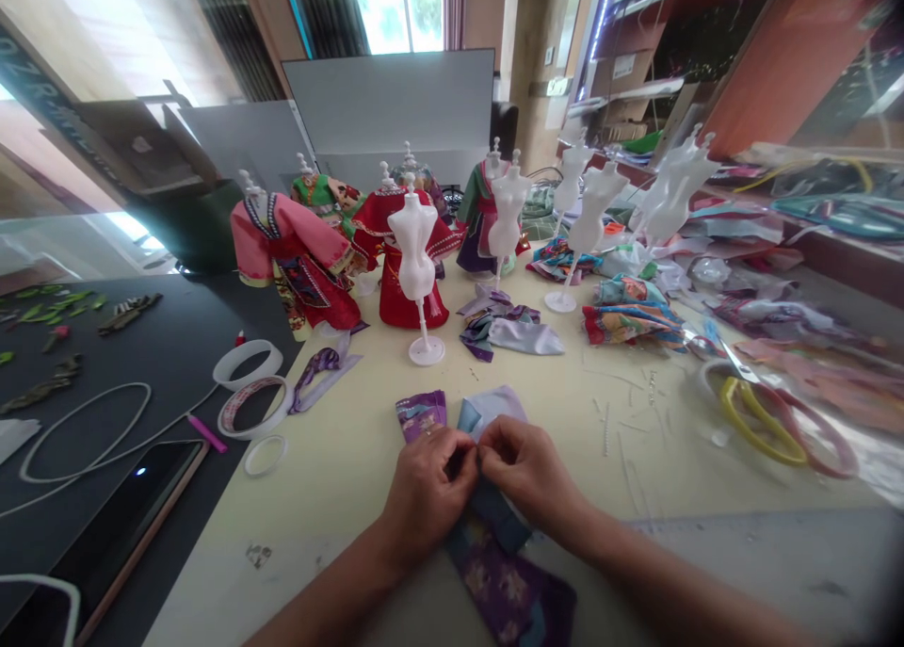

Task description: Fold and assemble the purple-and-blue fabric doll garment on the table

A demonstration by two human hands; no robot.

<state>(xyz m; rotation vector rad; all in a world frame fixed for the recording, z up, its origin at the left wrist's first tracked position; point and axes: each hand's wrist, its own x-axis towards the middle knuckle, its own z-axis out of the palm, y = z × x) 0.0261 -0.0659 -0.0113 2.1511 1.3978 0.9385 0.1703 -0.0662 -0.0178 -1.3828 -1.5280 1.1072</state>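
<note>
My left hand (430, 477) and my right hand (526, 463) meet over a small doll garment (494, 581) of purple flowered and blue-grey cloth. Both are closed, thumbs and forefingers pinched together at the cloth's upper part. What lies between the fingertips is hidden. A purple patterned end (422, 413) of the cloth sticks out beyond my left hand, and a pale lavender piece (505, 405) shows beyond my right. Just past them stands a bare white doll mannequin (412, 251) on a round base.
Dressed mannequins in pink and red (297, 251) stand behind, left of several bare ones. Scissors (763, 421) with yellow and red handles lie at right, near fabric heaps (636, 313). Tape rolls (254, 407), a pink pen (207, 434) and a phone (120, 525) lie at left. A clear ruler (749, 534) crosses the front.
</note>
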